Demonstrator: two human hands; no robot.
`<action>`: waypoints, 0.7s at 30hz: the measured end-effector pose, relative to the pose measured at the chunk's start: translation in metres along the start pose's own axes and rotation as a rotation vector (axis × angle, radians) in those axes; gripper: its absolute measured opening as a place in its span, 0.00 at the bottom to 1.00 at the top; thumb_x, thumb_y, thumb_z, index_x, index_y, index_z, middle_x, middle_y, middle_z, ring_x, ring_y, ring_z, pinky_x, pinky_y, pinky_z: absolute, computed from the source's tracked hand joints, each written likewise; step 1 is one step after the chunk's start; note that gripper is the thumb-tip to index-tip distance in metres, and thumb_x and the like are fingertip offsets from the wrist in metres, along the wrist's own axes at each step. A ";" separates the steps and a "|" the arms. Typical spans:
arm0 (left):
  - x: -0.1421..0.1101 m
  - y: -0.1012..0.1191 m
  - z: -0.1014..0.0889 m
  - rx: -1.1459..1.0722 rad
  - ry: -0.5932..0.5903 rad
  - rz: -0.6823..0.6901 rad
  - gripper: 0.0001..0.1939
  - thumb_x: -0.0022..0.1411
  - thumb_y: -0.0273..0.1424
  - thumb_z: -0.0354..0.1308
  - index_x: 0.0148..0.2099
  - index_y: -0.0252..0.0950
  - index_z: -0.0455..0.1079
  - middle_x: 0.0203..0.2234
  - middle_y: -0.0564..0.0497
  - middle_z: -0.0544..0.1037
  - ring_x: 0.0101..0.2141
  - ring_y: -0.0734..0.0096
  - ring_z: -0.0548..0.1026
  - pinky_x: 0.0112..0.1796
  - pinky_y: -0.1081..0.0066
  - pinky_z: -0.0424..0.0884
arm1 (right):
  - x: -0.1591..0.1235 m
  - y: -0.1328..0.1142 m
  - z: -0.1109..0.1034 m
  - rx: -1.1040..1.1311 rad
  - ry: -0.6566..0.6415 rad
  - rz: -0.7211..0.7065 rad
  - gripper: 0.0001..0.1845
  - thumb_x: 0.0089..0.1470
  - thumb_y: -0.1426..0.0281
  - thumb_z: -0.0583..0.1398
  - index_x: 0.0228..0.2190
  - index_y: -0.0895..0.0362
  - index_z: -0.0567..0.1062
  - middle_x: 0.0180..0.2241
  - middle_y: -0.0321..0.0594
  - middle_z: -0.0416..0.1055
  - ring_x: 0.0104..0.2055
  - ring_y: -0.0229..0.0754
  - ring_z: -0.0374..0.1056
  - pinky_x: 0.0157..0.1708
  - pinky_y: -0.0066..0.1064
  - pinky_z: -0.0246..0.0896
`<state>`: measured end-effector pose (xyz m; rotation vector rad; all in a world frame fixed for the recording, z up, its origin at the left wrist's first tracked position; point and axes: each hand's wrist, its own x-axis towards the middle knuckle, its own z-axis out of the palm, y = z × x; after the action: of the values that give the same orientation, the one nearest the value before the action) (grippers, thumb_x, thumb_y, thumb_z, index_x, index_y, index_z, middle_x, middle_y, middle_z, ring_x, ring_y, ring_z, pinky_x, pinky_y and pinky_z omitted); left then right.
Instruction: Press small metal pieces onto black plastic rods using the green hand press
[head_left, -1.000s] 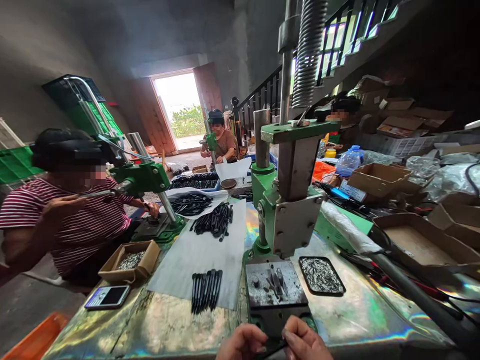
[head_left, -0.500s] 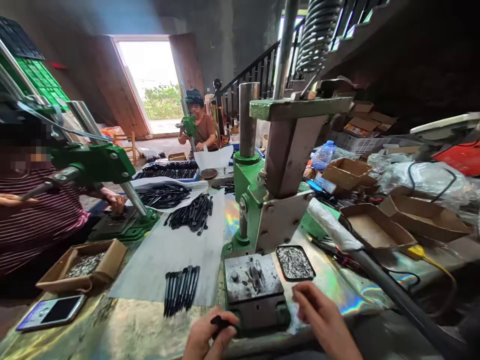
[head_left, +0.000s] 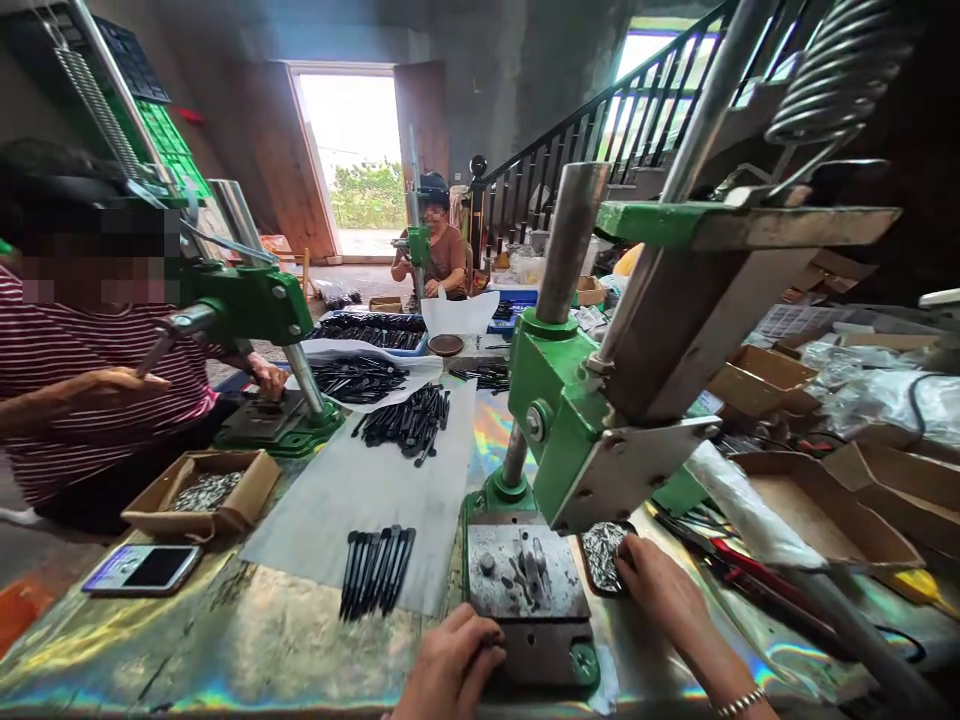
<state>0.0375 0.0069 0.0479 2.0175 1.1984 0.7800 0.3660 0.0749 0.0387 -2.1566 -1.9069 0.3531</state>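
Note:
A green hand press (head_left: 570, 400) stands in front of me on a grey base plate (head_left: 525, 575) with small metal bits on it. My left hand (head_left: 450, 665) rests at the plate's front left corner, fingers curled round a small dark piece. My right hand (head_left: 660, 590) reaches onto a black tray of small metal clips (head_left: 604, 550) to the right of the plate, its fingertips bent down into the clips. A short row of black pen-like sticks (head_left: 379, 570) lies on white paper left of the press.
A person in a striped shirt works a second green press (head_left: 262, 310) at the left, beside a cardboard box of clips (head_left: 202, 492) and a phone (head_left: 142, 568). Heaps of black sticks (head_left: 409, 420) lie further back. Cardboard boxes (head_left: 817, 500) crowd the right. Another person sits by the doorway.
My view has come closer to the press. My right hand moved forward from the table onto the clip tray. My left hand moved up to the base plate's front corner.

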 end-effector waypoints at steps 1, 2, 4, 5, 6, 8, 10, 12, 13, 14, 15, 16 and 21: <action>0.000 -0.001 0.001 0.009 0.001 -0.001 0.08 0.67 0.32 0.52 0.41 0.40 0.73 0.31 0.49 0.75 0.32 0.71 0.74 0.34 0.75 0.66 | 0.002 0.000 0.001 0.003 -0.007 0.002 0.06 0.53 0.72 0.54 0.25 0.53 0.66 0.29 0.42 0.71 0.33 0.50 0.69 0.31 0.34 0.52; 0.000 -0.003 0.002 0.020 0.003 0.001 0.08 0.67 0.32 0.52 0.41 0.40 0.73 0.31 0.49 0.75 0.32 0.71 0.74 0.33 0.75 0.66 | 0.004 0.000 0.001 0.013 -0.012 0.007 0.07 0.53 0.72 0.54 0.24 0.53 0.65 0.27 0.42 0.71 0.32 0.50 0.69 0.30 0.34 0.50; -0.001 -0.006 0.004 0.048 -0.001 0.014 0.07 0.65 0.30 0.53 0.40 0.39 0.73 0.31 0.49 0.76 0.31 0.71 0.75 0.32 0.75 0.65 | 0.006 0.000 0.001 0.053 -0.012 0.014 0.08 0.52 0.71 0.53 0.23 0.53 0.65 0.25 0.42 0.71 0.29 0.50 0.68 0.28 0.34 0.48; -0.002 -0.007 0.005 0.060 -0.003 0.022 0.06 0.65 0.30 0.54 0.40 0.39 0.73 0.31 0.49 0.76 0.31 0.70 0.75 0.32 0.75 0.65 | 0.006 -0.001 0.000 0.084 -0.006 0.013 0.08 0.52 0.69 0.53 0.22 0.52 0.65 0.24 0.42 0.70 0.28 0.50 0.68 0.28 0.35 0.48; -0.002 -0.009 0.006 0.067 -0.004 0.030 0.06 0.64 0.29 0.54 0.40 0.39 0.73 0.31 0.49 0.76 0.32 0.70 0.75 0.32 0.75 0.65 | 0.007 -0.001 -0.001 0.122 0.002 0.010 0.09 0.52 0.67 0.52 0.22 0.52 0.65 0.23 0.41 0.70 0.27 0.50 0.67 0.28 0.35 0.48; -0.004 -0.010 0.007 0.061 -0.004 0.042 0.05 0.64 0.28 0.55 0.40 0.39 0.72 0.31 0.49 0.76 0.33 0.70 0.75 0.33 0.76 0.66 | 0.007 -0.001 -0.005 0.212 0.031 0.010 0.11 0.51 0.62 0.51 0.21 0.52 0.66 0.22 0.42 0.70 0.27 0.50 0.66 0.28 0.36 0.49; -0.005 -0.011 0.007 0.042 0.009 0.039 0.06 0.64 0.28 0.54 0.40 0.39 0.72 0.32 0.50 0.75 0.33 0.70 0.75 0.33 0.76 0.66 | 0.006 -0.002 -0.009 0.319 0.067 0.030 0.14 0.48 0.57 0.52 0.21 0.52 0.69 0.22 0.43 0.71 0.27 0.52 0.67 0.30 0.37 0.51; -0.006 -0.011 0.008 0.028 0.021 0.028 0.06 0.63 0.27 0.54 0.40 0.39 0.72 0.32 0.50 0.75 0.32 0.71 0.75 0.33 0.76 0.65 | 0.006 -0.003 -0.014 0.447 0.104 0.069 0.16 0.44 0.53 0.55 0.22 0.53 0.72 0.24 0.43 0.73 0.28 0.52 0.67 0.31 0.38 0.53; -0.006 -0.010 0.008 0.026 0.025 0.024 0.06 0.63 0.27 0.55 0.40 0.39 0.72 0.32 0.50 0.75 0.32 0.71 0.74 0.33 0.76 0.65 | 0.005 -0.004 -0.016 0.520 0.119 0.091 0.17 0.42 0.52 0.57 0.22 0.53 0.74 0.24 0.42 0.73 0.28 0.51 0.67 0.31 0.38 0.55; -0.007 -0.010 0.008 0.023 0.027 0.020 0.06 0.63 0.27 0.55 0.40 0.38 0.72 0.32 0.49 0.75 0.32 0.71 0.74 0.33 0.76 0.65 | 0.004 -0.005 -0.018 0.600 0.129 0.114 0.17 0.40 0.52 0.59 0.22 0.53 0.74 0.23 0.41 0.73 0.27 0.49 0.66 0.30 0.37 0.55; -0.007 -0.009 0.008 0.019 0.026 0.018 0.06 0.62 0.27 0.55 0.40 0.38 0.73 0.32 0.49 0.75 0.32 0.70 0.75 0.33 0.75 0.65 | 0.003 -0.006 -0.019 0.689 0.133 0.140 0.18 0.39 0.51 0.61 0.22 0.53 0.75 0.21 0.38 0.71 0.25 0.46 0.64 0.28 0.35 0.56; -0.007 -0.009 0.007 0.011 0.027 0.012 0.06 0.63 0.27 0.55 0.40 0.38 0.73 0.32 0.49 0.75 0.33 0.70 0.75 0.34 0.75 0.65 | 0.001 -0.007 -0.021 0.785 0.132 0.169 0.19 0.39 0.51 0.62 0.23 0.54 0.74 0.18 0.35 0.68 0.22 0.43 0.62 0.25 0.33 0.55; -0.009 0.000 -0.001 -0.078 0.021 -0.023 0.09 0.65 0.30 0.53 0.41 0.37 0.74 0.31 0.48 0.75 0.32 0.69 0.74 0.34 0.73 0.66 | -0.016 -0.017 -0.028 1.284 0.069 0.290 0.27 0.32 0.49 0.71 0.26 0.55 0.71 0.22 0.33 0.70 0.19 0.34 0.58 0.17 0.24 0.55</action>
<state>0.0329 -0.0010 0.0472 1.9335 1.1827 0.8261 0.3575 0.0608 0.0716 -1.4345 -0.8101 1.1347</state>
